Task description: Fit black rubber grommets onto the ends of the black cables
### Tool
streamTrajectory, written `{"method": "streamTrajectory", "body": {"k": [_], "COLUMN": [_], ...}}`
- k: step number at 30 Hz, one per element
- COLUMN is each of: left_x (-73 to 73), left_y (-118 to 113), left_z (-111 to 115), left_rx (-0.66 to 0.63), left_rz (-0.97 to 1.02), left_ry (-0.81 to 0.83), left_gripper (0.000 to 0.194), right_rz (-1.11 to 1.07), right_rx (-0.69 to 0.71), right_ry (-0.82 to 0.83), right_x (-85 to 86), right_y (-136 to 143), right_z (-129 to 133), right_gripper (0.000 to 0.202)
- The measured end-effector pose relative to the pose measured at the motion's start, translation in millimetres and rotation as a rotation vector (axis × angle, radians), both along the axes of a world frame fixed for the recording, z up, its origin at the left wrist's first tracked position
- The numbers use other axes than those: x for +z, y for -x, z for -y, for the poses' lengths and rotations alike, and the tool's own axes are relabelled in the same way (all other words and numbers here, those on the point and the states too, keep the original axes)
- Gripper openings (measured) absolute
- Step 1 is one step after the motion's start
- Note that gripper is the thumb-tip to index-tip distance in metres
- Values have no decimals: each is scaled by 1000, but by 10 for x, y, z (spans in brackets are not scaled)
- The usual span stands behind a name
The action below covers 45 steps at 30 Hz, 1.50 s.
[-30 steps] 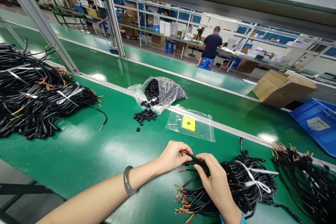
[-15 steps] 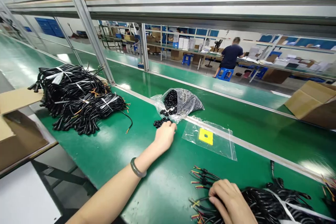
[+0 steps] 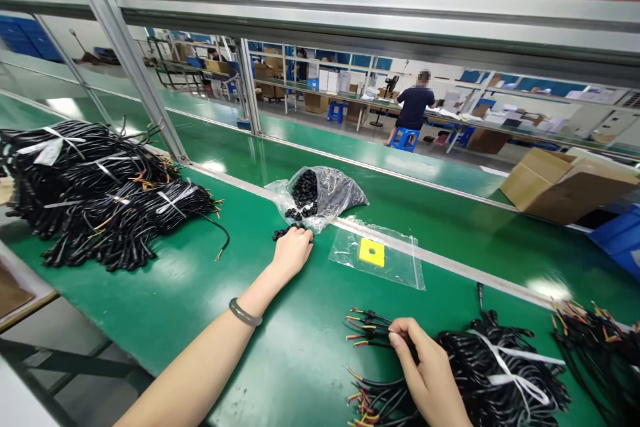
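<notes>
My left hand [image 3: 293, 253] reaches to a small pile of black plastic parts [image 3: 281, 233], its fingers curled down and closed. What lies under the fingertips is hidden. Right behind it, a clear plastic bag [image 3: 345, 193] lies on its side, its mouth full of similar black parts. At lower right, my right hand [image 3: 425, 367] pinches a black cable [image 3: 383, 335] between thumb and forefinger, beside several cable ends with black fittings and bare coloured wires. These belong to a tied cable bundle [image 3: 500, 373] that lies under and beyond this hand.
A zip bag [image 3: 405, 260] with a yellow square piece [image 3: 371, 252] lies mid-table. Large cable bundles [image 3: 100, 193] are heaped at left, more cables [image 3: 600, 340] at far right. Cardboard box [image 3: 540, 180] behind; metal post [image 3: 125, 53] and overhead shelf. A person [image 3: 416, 107] sits far off.
My right hand has shifted to the upper cables with the black fittings, and its thumb and forefinger now meet there. My left hand stays at the black parts. The view has swung right.
</notes>
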<state>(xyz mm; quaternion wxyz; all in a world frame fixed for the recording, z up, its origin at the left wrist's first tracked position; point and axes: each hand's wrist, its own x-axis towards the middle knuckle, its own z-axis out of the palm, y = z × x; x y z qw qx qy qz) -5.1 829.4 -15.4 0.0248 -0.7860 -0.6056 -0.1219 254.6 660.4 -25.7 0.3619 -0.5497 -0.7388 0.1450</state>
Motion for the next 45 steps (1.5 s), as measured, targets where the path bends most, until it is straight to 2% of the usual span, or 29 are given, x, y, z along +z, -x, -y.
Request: {"method": "streamTrajectory", "body": {"k": [3,5,7,10,13,16,20,25,27,29,32,34,38,45], "left_x": [-1,1,6,14,-2,-53,-98,-36,-10,-1,-14,-30,-56,-55], "left_y": [-83,-218,-403,-693,-896,-981,-985,-945,-927,-904,-855,-816,-749,-681], "left_z": [32,31,-5,-100,-174,-199,-227,-181,-68,101,385,541,688,692], "left_rx": [-69,-150,-262,-394,-448,-489,-518,-494,-438,-353,-204,-138,-101,-109], "left_rz": [162,315,373,300,235,177,159,269,414,760,1366,1555,1707,1736], "left_ry": [-36,5,80,118,120,131,149,153,175,352,823,1038,1161,1138], "left_gripper": [19,21,22,22,17,19,21,18,21,24,23,24,22,27], "right_rz": [-41,-68,-84,-98,-120,-138,-155,-153,-154,-160,-177,-182,-163,-155], "right_rx": [-35,-63,-93,-134,-143,-140,-140,-170,-193,-213,-239,-246,-233,-226], "right_ry": [-5,-10,-34,-80,-103,-105,-93,-104,-118,-139,-177,-198,-214,-209], "right_x": [-2,-3,2,16,25,20,15,27,32,33,28,20,11,25], "right_y": [16,29,42,61,80,95,105,112,119,129,146,154,159,149], "right_z": [-11,-24,-36,-44,-38,-30,-33,-43,-44,-44,-43,-44,-45,-35], "right_gripper": [17,18,19,22,24,23,21,22,23,23,22,21,19,19]}}
